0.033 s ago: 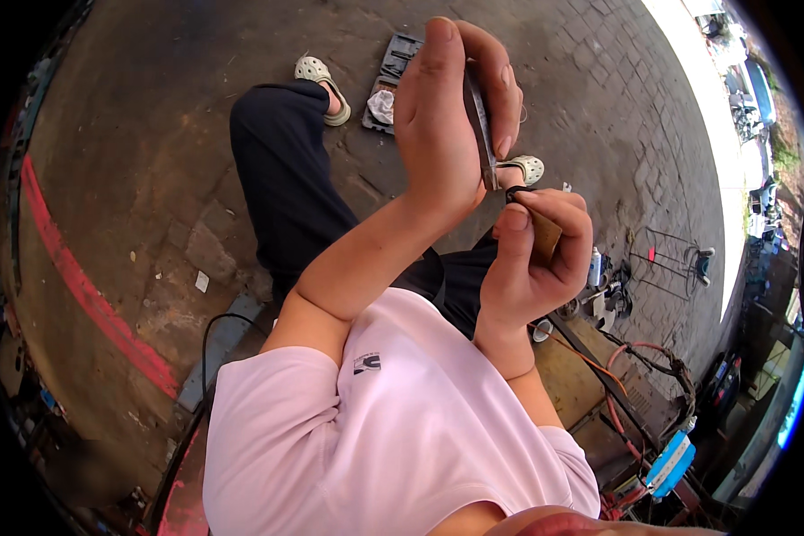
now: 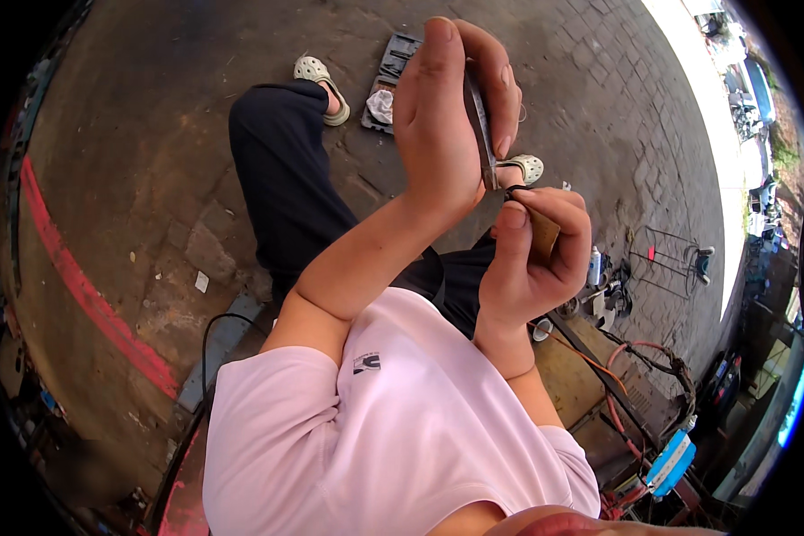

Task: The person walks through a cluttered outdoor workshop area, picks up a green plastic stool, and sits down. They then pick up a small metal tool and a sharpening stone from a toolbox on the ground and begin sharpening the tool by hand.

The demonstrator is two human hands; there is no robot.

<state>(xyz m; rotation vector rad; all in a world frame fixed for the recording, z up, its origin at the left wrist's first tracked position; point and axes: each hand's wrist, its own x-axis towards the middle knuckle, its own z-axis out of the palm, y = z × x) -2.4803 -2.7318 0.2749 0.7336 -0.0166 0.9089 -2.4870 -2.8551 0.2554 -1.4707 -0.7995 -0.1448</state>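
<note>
My left hand is raised in front of me, its fingers wrapped round a slim dark metal tool. The tool's narrow tip points down toward my other hand. Just below and to the right, my right hand pinches a small black piece between thumb and forefinger. A flat brown piece shows inside the curl of the same fingers. Tool tip and black piece are very close together; whether they touch I cannot tell. The palm hides much of the tool's upper part.
On the paved ground ahead lies an open dark toolbox holding a crumpled white cloth. To my right are a wire rack, a pile of metal parts, red and orange cables and a blue box. A red line crosses the left floor.
</note>
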